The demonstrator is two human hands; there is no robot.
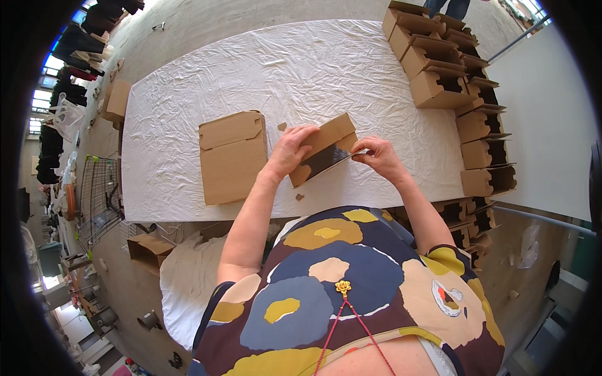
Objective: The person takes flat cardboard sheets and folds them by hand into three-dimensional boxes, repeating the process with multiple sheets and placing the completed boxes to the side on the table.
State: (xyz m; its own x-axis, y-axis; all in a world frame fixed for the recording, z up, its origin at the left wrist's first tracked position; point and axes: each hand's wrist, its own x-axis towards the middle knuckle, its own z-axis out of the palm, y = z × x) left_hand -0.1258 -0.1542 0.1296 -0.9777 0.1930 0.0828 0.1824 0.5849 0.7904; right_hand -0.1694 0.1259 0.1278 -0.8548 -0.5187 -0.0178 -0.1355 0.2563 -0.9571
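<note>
A small brown cardboard box (340,130), partly folded with a dark inside, stands tilted on the white-covered table in front of me. My left hand (290,150) grips its left side, fingers over the far wall and thumb toward the opening. At the right end, my right hand (380,158) pinches the edge of a near panel between thumb and fingers. Left of the hands lies a pile of flat brown cardboard blanks (233,160). Two little cardboard scraps rest close by, one scrap (282,126) beyond my left hand and another scrap (300,197) nearer to me.
Rows of folded open boxes (442,88) line the table's right edge, with more stacked lower down. White wrinkled cloth covers the table (251,69). A brown carton (150,250) sits on the floor at left, near a wire rack (97,194). Another person's legs (448,7) show at the top.
</note>
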